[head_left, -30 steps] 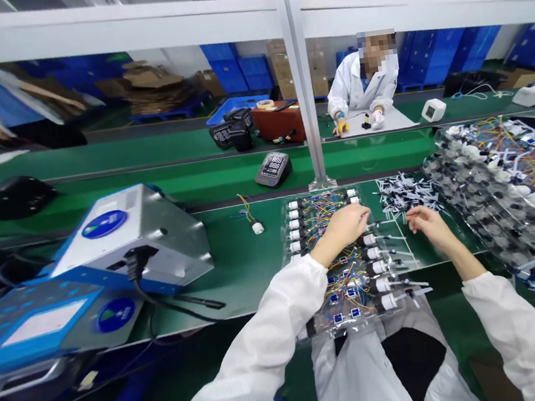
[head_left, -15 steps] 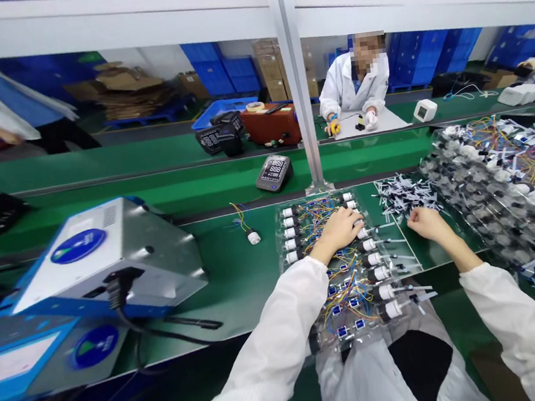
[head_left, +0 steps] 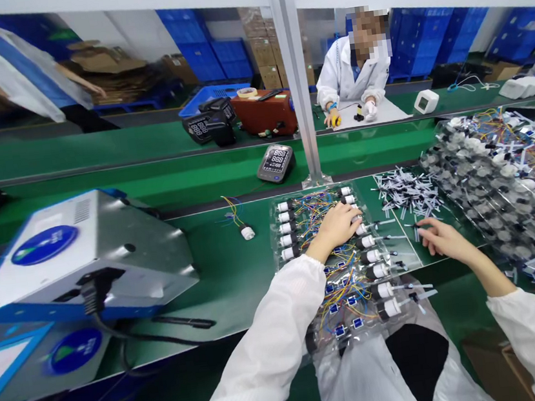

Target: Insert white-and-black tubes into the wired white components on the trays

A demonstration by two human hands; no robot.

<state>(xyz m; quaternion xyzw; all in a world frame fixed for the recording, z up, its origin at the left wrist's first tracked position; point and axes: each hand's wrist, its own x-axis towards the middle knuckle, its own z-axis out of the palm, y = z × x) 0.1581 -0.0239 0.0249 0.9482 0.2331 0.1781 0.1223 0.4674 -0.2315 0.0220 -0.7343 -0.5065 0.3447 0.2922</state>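
Note:
A clear plastic tray (head_left: pixel 321 343) lies in front of me, filled with white-and-black cylindrical parts (head_left: pixel 388 307) joined to coloured wires and small blue boards. My left hand (head_left: pixel 335 226) rests over the tray's upper middle, its fingers curled on a cylindrical part in the right column. To the right of the tray, my right hand (head_left: pixel 442 241) pinches a small black fitting with a pale tube (head_left: pixel 415 226) between thumb and forefinger. Just beyond it lies a pile of similar tube pieces (head_left: pixel 405 190). Several cylinders along the tray's right side have pale tubes sticking out.
Stacked filled trays (head_left: pixel 505 191) stand at the right. One loose wired cylinder (head_left: pixel 247 231) lies left of my tray. A boxy white-and-blue machine (head_left: pixel 88 248) with a black cable occupies the left. Past the metal post (head_left: pixel 302 92) are a digital display unit (head_left: pixel 276 163) and a co-worker (head_left: pixel 353 69).
My right hand has drawn back from the pile towards me, and a small tube piece now shows in its fingers. My left hand stays on the tray. The view has tilted down slightly.

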